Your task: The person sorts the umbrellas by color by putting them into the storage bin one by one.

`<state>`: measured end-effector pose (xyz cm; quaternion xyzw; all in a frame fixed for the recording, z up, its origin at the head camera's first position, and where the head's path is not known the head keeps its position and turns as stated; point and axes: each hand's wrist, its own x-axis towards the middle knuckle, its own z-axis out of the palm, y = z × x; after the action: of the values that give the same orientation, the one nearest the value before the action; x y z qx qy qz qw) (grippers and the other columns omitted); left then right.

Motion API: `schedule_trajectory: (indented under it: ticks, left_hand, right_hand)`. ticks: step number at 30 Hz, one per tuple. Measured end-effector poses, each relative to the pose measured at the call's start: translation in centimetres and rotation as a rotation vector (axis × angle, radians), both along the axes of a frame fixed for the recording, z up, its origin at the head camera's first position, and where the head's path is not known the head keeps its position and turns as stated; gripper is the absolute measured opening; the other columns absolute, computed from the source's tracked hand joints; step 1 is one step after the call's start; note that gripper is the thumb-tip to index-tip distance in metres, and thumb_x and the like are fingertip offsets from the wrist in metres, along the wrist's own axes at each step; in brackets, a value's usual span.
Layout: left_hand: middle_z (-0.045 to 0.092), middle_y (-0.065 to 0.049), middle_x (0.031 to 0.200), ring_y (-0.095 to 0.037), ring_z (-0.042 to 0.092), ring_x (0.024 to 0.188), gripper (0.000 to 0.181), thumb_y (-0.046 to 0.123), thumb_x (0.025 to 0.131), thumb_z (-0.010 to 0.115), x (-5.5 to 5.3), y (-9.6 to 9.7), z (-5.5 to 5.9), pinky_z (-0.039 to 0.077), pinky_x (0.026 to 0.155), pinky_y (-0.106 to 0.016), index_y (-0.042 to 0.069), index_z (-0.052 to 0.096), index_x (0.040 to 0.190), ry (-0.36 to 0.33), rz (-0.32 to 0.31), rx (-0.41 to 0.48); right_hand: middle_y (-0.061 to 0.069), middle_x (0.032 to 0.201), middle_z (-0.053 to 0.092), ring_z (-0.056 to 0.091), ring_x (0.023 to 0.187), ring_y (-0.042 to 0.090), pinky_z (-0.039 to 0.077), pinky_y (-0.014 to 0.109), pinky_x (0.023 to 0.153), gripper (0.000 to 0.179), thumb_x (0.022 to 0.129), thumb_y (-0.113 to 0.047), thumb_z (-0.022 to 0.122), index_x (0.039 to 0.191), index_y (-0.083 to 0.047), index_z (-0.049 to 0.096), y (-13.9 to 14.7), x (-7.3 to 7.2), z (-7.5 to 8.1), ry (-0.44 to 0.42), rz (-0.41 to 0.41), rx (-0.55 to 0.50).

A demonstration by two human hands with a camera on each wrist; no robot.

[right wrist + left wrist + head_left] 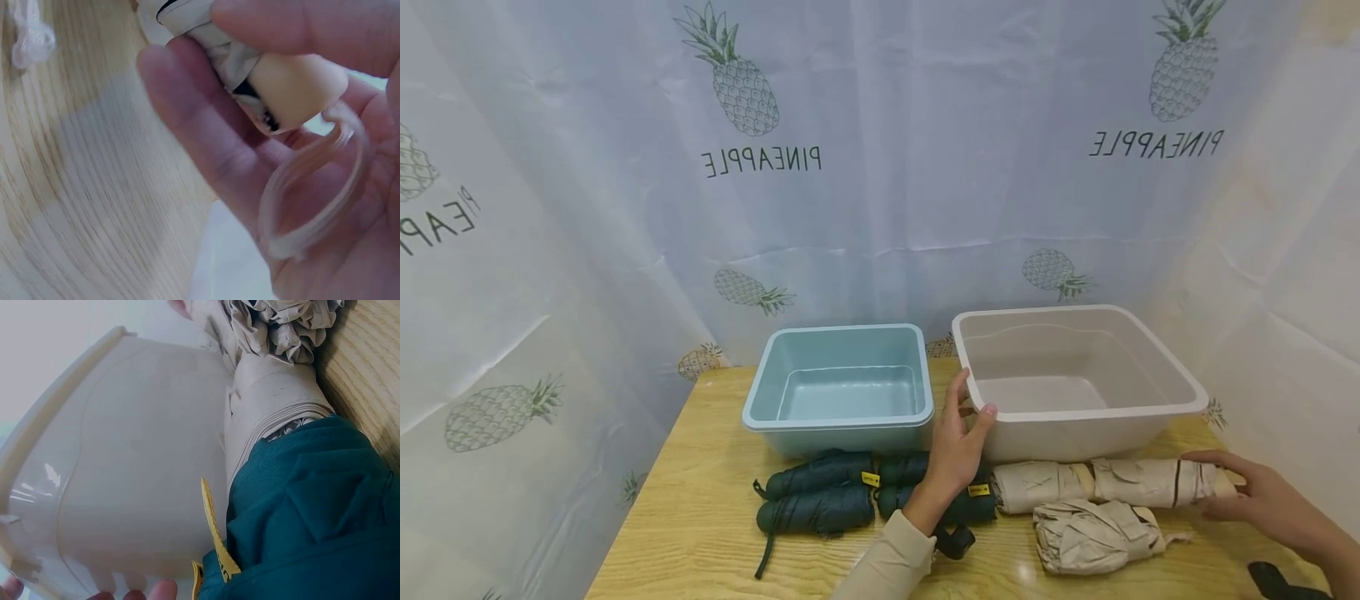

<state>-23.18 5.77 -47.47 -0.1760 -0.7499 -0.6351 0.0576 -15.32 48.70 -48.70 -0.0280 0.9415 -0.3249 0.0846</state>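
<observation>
My right hand (1243, 487) grips a folded beige umbrella (1138, 482) by its pale handle end. In the right wrist view the thumb and fingers lie around the handle (300, 90), and a wrist loop (312, 231) hangs over the palm. My left hand (955, 446) touches the front left corner of a beige basin (1090, 429), fingertips at its wall and rim. Another folded beige umbrella (1037, 486) lies end to end with the held one. A looser, crumpled beige umbrella (1090, 537) lies in front of them.
Several folded dark green umbrellas (820, 508) with yellow tags lie left of the beige ones, some partly behind my left hand. A light blue basin (842, 423) stands behind them on the wooden table (677, 508). Pineapple-print curtains (895, 167) enclose the table's back and sides.
</observation>
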Motion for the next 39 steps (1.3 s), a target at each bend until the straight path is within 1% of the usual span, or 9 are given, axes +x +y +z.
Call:
schedule_trajectory:
  ticks: [3,6,8,13,21,29,33,35,39]
  left_hand:
    - [0.054,-0.011,0.146,-0.022,0.063,0.12,0.066,0.042,0.103,0.056,0.0,0.0,-0.1,0.056,0.086,-0.032,0.033,0.025,0.161,-0.012,0.002,-0.001]
    - [0.053,-0.01,0.146,-0.021,0.063,0.119,0.066,0.043,0.103,0.056,0.0,0.0,0.0,0.056,0.085,-0.031,0.034,0.025,0.161,-0.018,0.004,0.002]
    - [0.054,-0.008,0.145,-0.021,0.063,0.118,0.066,0.043,0.103,0.056,0.0,0.1,0.0,0.056,0.085,-0.03,0.033,0.026,0.161,-0.018,0.006,0.003]
    - [0.054,-0.007,0.145,-0.022,0.063,0.119,0.065,0.043,0.103,0.056,0.0,0.1,0.0,0.056,0.085,-0.031,0.034,0.026,0.161,-0.017,0.006,0.002]
    - [0.053,-0.004,0.146,-0.022,0.062,0.122,0.064,0.043,0.103,0.056,0.0,0.2,-0.2,0.056,0.086,-0.031,0.04,0.025,0.16,-0.033,0.003,0.001]
    - [0.054,-0.005,0.145,-0.023,0.062,0.121,0.064,0.044,0.103,0.056,0.0,0.3,-0.2,0.056,0.085,-0.03,0.039,0.026,0.159,-0.023,0.008,0.012]
    - [0.054,-0.008,0.145,-0.024,0.062,0.121,0.065,0.043,0.103,0.056,0.1,0.3,-0.1,0.056,0.084,-0.031,0.037,0.026,0.16,-0.012,0.006,0.017]
    - [0.054,-0.01,0.146,-0.024,0.062,0.121,0.065,0.042,0.103,0.057,0.1,0.3,-0.2,0.057,0.084,-0.031,0.036,0.026,0.16,-0.01,0.004,0.02]
    - [0.054,-0.009,0.145,-0.023,0.063,0.12,0.065,0.041,0.103,0.057,0.0,0.2,-0.2,0.057,0.084,-0.03,0.034,0.027,0.16,-0.012,0.003,0.034]
  right_hand:
    - [-0.043,0.124,0.03,0.068,0.106,0.02,0.054,0.059,0.078,0.062,0.1,-0.026,0.066,0.154,-0.007,0.042,0.1,0.5,0.0,-0.007,-0.013,-0.097]
    - [-0.052,0.117,0.024,0.073,0.09,0.011,0.058,0.043,0.073,0.058,0.102,-0.02,0.063,0.155,-0.011,0.041,0.1,0.9,0.0,-0.017,-0.017,-0.196]
    - [-0.051,0.119,0.023,0.064,0.093,-0.006,0.058,0.039,0.072,0.057,0.102,-0.02,0.064,0.154,-0.012,0.043,0.1,1.1,0.0,-0.006,-0.028,-0.204]
    - [-0.05,0.122,0.024,0.022,0.1,-0.032,0.049,0.066,0.08,0.057,0.1,-0.025,0.067,0.152,-0.012,0.046,0.1,1.2,-0.1,0.068,-0.057,-0.142]
    - [-0.049,0.125,0.032,0.037,0.102,-0.03,0.056,0.031,0.068,0.052,0.1,-0.013,0.066,0.149,-0.016,0.051,-0.3,1.6,0.5,0.136,-0.026,-0.174]
    - [-0.047,0.127,0.031,0.047,0.098,-0.023,0.056,0.028,0.068,0.055,0.1,-0.013,0.065,0.152,-0.017,0.047,-0.5,2.0,1.8,0.138,-0.046,-0.167]
    - [-0.046,0.131,0.026,0.067,0.09,-0.005,0.058,0.031,0.069,0.059,0.102,-0.01,0.061,0.156,-0.02,0.039,-0.5,2.4,2.1,0.122,-0.059,-0.188]
    - [-0.043,0.137,0.024,0.068,0.102,-0.004,0.056,0.047,0.085,0.062,0.102,-0.008,0.06,0.158,-0.021,0.036,-0.4,2.6,2.1,0.129,-0.054,-0.217]
    - [-0.039,0.145,0.019,0.062,0.105,-0.013,0.024,0.079,0.093,0.066,0.102,-0.003,0.059,0.16,-0.017,0.032,-0.2,2.7,2.2,0.167,-0.032,-0.278]
